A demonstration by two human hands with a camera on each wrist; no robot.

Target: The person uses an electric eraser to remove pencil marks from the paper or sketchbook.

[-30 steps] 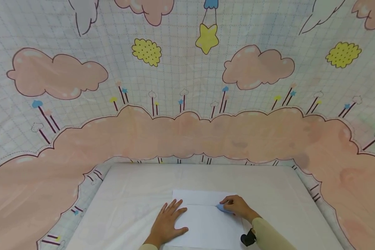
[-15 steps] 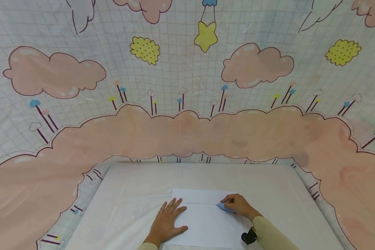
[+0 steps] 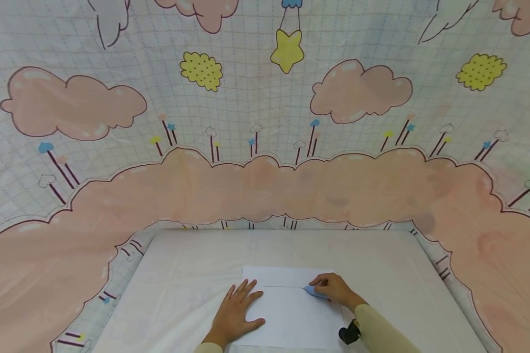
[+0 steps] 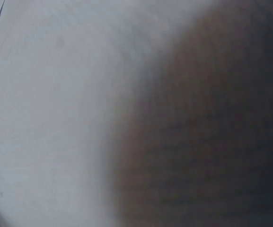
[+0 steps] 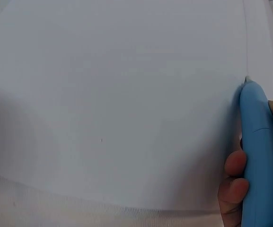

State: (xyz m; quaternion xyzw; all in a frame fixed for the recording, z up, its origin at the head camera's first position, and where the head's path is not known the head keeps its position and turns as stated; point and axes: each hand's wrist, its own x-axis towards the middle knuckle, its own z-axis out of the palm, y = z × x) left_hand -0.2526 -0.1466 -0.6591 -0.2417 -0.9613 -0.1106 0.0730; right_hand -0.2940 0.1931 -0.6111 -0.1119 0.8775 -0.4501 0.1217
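A white sheet of paper (image 3: 291,318) lies on the table, with a thin straight line running across its upper part. Flat on the paper's left side rests my left hand (image 3: 239,316), fingers spread; in the left wrist view it is only a dark blur (image 4: 198,142). My right hand (image 3: 335,289) grips a slim blue utility knife (image 5: 260,151), tilted low over the right part of the sheet. The knife's small metallic tip (image 5: 247,79) meets the end of the line. Whether that line is a cut or a mark, I cannot tell.
The table (image 3: 194,260) has a pale cloth cover. Behind it hangs a printed backdrop (image 3: 265,191) with clouds and stars. A black heart-shaped piece (image 3: 350,333) hangs by the right sleeve (image 3: 382,331).
The head view has shifted slightly. Both hands and the knife keep nearly the same places on the paper.
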